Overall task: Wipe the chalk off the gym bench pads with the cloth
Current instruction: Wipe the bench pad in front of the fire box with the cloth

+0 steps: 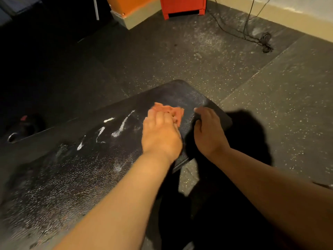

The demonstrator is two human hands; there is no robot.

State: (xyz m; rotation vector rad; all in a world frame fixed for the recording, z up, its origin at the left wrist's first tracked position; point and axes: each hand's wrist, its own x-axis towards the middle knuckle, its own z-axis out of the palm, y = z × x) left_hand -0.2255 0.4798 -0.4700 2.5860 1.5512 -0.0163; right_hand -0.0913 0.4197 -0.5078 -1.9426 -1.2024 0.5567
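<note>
I am pressing my left hand down on the orange cloth, my fingers lying fairly straight over it, toward the far right end of the black padded surface. My right hand is gripping that surface's right edge, fingers curling over it, just beside the cloth; the blur is keeping me from telling whether they touch. White chalk streaks are lying on the surface just left of my left hand, and a fainter dusting is spreading toward the near left.

At the far side a red cabinet is standing on the floor with an orange and tan box to its left; I cannot tell what either is holding. The dark speckled rubber floor is showing pale dust, a black cable is trailing over it at the far right, and a cream wall is running behind.
</note>
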